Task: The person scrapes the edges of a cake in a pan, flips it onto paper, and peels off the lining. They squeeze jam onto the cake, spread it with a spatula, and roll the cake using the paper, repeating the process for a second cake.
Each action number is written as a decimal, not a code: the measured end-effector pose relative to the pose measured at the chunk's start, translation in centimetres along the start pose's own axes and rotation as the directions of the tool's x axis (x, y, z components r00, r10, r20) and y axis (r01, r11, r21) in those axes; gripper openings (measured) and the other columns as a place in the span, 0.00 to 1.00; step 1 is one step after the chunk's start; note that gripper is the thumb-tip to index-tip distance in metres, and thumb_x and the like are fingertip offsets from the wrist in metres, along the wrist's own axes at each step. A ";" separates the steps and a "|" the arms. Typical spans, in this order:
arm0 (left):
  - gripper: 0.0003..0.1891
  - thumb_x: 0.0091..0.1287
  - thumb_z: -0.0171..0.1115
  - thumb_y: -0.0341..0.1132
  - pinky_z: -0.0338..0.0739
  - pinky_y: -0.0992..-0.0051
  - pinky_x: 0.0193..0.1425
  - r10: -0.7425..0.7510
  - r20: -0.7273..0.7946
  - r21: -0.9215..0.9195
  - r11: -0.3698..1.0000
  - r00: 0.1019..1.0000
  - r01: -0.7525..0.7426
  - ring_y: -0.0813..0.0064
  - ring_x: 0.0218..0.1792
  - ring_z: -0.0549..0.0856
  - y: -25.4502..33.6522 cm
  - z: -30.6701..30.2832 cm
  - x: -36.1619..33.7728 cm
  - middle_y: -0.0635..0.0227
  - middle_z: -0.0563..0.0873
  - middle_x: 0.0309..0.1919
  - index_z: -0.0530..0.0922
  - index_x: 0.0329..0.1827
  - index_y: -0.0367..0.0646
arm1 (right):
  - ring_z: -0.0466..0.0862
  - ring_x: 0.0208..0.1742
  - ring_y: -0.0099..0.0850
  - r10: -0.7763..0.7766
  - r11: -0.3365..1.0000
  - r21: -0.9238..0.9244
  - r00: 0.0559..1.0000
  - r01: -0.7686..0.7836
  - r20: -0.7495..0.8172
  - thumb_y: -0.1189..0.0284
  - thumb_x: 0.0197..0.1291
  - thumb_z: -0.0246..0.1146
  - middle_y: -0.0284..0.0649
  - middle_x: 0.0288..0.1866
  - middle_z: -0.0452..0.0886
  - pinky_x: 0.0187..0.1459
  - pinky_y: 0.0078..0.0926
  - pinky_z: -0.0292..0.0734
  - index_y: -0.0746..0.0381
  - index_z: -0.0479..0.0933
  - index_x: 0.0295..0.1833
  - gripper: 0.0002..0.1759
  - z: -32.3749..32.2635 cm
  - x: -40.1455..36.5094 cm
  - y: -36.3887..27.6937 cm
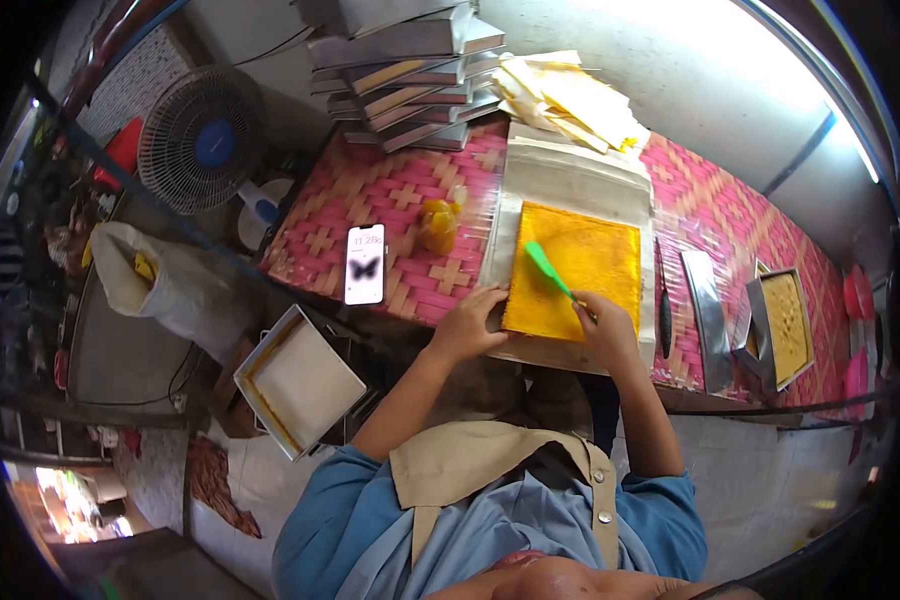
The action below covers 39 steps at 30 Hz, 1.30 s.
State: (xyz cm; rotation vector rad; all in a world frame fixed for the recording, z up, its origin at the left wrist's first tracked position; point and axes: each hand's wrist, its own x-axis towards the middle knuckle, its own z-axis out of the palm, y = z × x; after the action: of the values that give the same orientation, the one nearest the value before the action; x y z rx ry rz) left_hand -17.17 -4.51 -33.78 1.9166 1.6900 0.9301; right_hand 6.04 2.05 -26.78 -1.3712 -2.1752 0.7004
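A flat square yellow-orange slab [580, 250] lies on a pale sheet or board [530, 170] on the pink woven-pattern table. My right hand [602, 320] is closed round the handle of a green spatula [544, 262], whose green head rests on or just over the slab's left part. At the slab's lower left edge is my left hand [470, 322], its fingers on the pale sheet near the slab's side. Its fingers are partly spread and nothing shows in them.
Left on the table [315, 215] are a phone [365, 265] and an orange wrapped lump [437, 226]. Stacked tins [410, 75] and yellow-stained papers [570, 100] stand behind. Rightward lie a dark knife [664, 300], a metal strip [707, 320] and a filled tin [787, 330]. A tray [300, 380] sits lower left.
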 end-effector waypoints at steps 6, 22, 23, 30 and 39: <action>0.33 0.47 0.70 0.39 0.65 0.65 0.68 0.006 0.014 -0.009 1.000 1.000 -0.005 0.60 0.65 0.69 0.3 -0.2 0.1 0.56 0.74 0.61 0.72 0.59 0.42 | 0.82 0.38 0.44 0.204 0.934 0.262 0.964 -0.244 0.169 0.68 0.61 0.60 0.48 0.35 0.81 0.37 0.36 0.76 0.58 0.79 0.50 0.13 -1.1 0.2 3.9; 0.31 0.47 0.71 0.38 0.65 0.63 0.68 -0.031 0.016 0.025 0.999 0.999 0.031 0.56 0.64 0.71 1.2 -0.5 0.2 0.55 0.75 0.60 0.73 0.57 0.43 | 0.76 0.33 0.31 -0.261 0.821 -0.545 0.961 0.170 -0.094 0.71 0.54 0.58 0.33 0.28 0.74 0.38 0.31 0.66 0.47 0.82 0.48 0.16 -5.6 -5.4 5.2; 0.31 0.47 0.71 0.38 0.65 0.63 0.68 -0.023 0.023 0.023 0.999 0.999 0.022 0.56 0.64 0.71 1.2 -0.4 0.2 0.55 0.75 0.60 0.73 0.57 0.43 | 0.76 0.34 0.28 -0.315 0.748 -0.641 0.942 0.171 -0.118 0.72 0.54 0.57 0.31 0.28 0.73 0.39 0.29 0.64 0.45 0.83 0.47 0.16 -6.1 -4.7 7.0; 0.31 0.49 0.70 0.38 0.64 0.63 0.69 0.010 0.017 0.058 0.998 1.000 -0.011 0.57 0.64 0.71 1.2 -0.4 0.1 0.55 0.75 0.60 0.72 0.58 0.43 | 0.77 0.30 0.33 -0.289 0.720 -0.693 0.918 0.022 -0.271 0.75 0.55 0.56 0.34 0.28 0.74 0.38 0.33 0.67 0.47 0.82 0.48 0.17 -10.2 -0.2 10.1; 0.30 0.53 0.70 0.40 0.61 0.62 0.70 0.030 0.044 0.041 0.999 0.999 -0.032 0.57 0.64 0.70 0.8 -0.7 -0.2 0.54 0.74 0.60 0.71 0.59 0.42 | 0.80 0.33 0.33 -0.270 0.745 -0.666 0.930 0.039 -0.248 0.75 0.52 0.58 0.35 0.30 0.78 0.40 0.33 0.69 0.47 0.81 0.48 0.18 -11.0 2.3 9.9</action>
State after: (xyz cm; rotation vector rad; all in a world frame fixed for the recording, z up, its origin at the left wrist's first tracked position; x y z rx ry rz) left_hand -17.09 -4.91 -32.78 1.9805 1.6717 0.8643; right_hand 18.77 9.67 -24.51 -1.4483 -2.2968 -0.4027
